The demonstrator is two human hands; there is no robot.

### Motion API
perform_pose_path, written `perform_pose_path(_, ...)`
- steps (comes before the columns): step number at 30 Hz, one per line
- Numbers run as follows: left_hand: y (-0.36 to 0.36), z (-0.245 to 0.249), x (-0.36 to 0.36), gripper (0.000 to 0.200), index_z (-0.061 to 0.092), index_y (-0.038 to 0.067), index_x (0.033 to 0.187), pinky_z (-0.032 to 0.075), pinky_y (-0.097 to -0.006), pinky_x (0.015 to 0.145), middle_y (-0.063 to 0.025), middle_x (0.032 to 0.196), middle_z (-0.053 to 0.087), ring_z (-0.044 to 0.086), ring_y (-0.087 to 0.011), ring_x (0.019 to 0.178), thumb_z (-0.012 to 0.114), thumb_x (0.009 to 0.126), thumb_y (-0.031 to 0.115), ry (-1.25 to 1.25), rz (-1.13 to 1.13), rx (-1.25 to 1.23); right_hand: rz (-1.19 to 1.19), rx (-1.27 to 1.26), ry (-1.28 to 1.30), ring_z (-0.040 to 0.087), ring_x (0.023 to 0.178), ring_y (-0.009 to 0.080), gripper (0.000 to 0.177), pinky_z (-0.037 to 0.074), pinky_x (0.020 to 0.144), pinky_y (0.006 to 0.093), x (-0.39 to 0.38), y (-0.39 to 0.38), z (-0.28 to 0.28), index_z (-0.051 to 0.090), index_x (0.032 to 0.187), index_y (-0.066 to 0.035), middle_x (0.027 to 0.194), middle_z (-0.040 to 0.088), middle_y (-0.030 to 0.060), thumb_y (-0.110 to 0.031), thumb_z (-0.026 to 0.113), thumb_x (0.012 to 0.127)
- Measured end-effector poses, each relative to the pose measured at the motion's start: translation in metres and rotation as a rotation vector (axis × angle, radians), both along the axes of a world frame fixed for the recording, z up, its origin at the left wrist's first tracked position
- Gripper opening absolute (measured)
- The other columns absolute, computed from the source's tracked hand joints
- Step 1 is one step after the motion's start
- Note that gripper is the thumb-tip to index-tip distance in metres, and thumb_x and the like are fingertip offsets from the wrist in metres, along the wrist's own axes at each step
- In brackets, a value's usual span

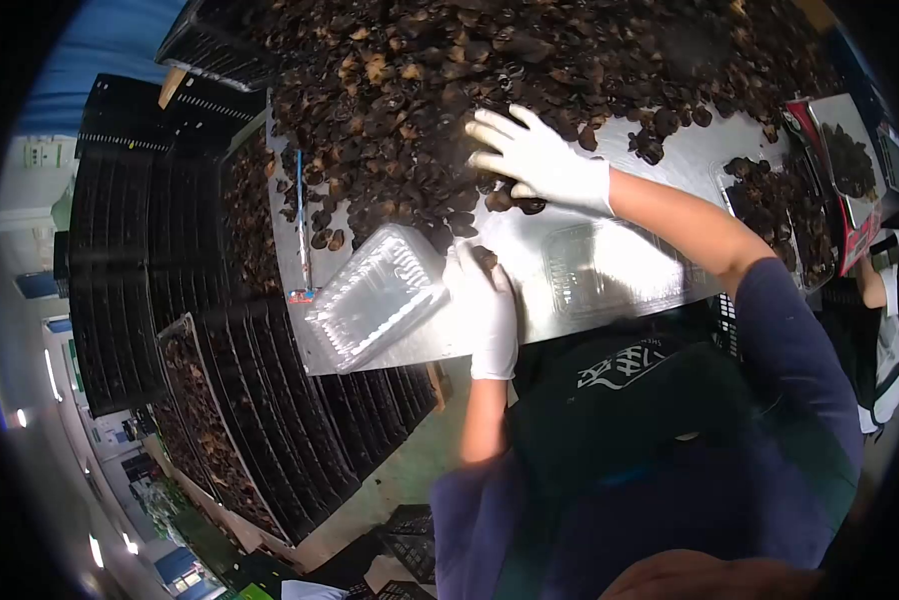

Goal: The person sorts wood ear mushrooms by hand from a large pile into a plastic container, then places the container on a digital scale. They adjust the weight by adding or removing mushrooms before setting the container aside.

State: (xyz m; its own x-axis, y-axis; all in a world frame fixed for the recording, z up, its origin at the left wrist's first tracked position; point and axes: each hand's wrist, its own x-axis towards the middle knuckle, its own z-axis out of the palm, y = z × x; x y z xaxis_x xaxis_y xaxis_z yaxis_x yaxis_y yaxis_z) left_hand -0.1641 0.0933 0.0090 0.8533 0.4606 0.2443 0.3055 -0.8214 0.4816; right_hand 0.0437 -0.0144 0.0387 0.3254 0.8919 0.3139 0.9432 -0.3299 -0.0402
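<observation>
My left hand (485,310), in a white glove, is curled at the near edge of the pile, with a dark piece (486,258) between thumb and fingers. Its outer side meets the corner of a clear plastic tray (375,298), which lies slanted on the metal table (530,325). Higher up, my right hand (545,165), also gloved in white, lies palm down with fingers spread over the edge of the heap of dark, dried, fungus-like pieces (400,130). Some pieces show under its palm side.
Another clear tray (620,268) sits near the table's front edge. A filled container (775,205) and a red-edged package (850,165) are at the right. A thin blue stick (301,200) lies at the left. Black racks (120,280) stand beyond; another person's arm (873,285) shows far right.
</observation>
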Motion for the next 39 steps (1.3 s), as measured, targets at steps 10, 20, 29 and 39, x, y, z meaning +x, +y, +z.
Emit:
perform_pose_path(10,-0.015,-0.018,0.065,0.026,0.061,-0.002,0.112,0.05,-0.0389,0.084,-0.0177,0.105,0.06,0.062,-0.0331,0.095,0.054,0.086,-0.002,-0.136,-0.271,-0.239,-0.474,0.01,-0.071,0.04,0.135,0.031,0.047,0.034,0.108,0.0498,0.044,-0.125,-0.014,0.066,0.112,-0.012,0.132,0.053,0.0134,-0.014,0.076,0.067)
perform_pose_path(20,-0.041,0.01,0.08,0.025,0.063,0.0,0.112,0.048,-0.0384,0.091,-0.0154,0.112,0.063,0.06,-0.031,0.1,0.058,0.088,0.005,-0.329,-0.394,-0.081,-0.499,0.147,0.042,0.052,0.119,0.0226,0.028,0.039,0.099,0.0417,0.015,-0.159,0.001,0.07,0.106,-0.011,0.12,0.061,0.0051,-0.018,0.066,0.08)
perform_pose_path(29,-0.022,0.009,0.063,0.018,0.069,0.0,0.1,0.049,-0.0381,0.092,-0.0151,0.104,0.067,0.062,-0.0294,0.1,0.061,0.084,-0.002,-0.136,-0.428,-0.161,-0.028,0.016,0.011,0.039,0.137,0.0258,0.05,0.028,0.112,0.0518,0.01,-0.079,-0.051,0.066,0.114,-0.015,0.132,0.054,0.0086,-0.024,0.076,0.066)
perform_pose_path(39,-0.001,0.011,0.135,0.021,0.063,0.0,0.102,0.052,-0.0434,0.073,-0.0168,0.091,0.064,0.066,-0.0341,0.084,0.062,0.084,0.011,-0.036,-0.138,0.227,-0.509,-0.023,0.014,0.042,0.134,0.0252,0.047,0.03,0.111,0.0477,0.006,-0.163,-0.018,0.063,0.121,-0.014,0.129,0.056,0.0065,-0.025,0.074,0.076)
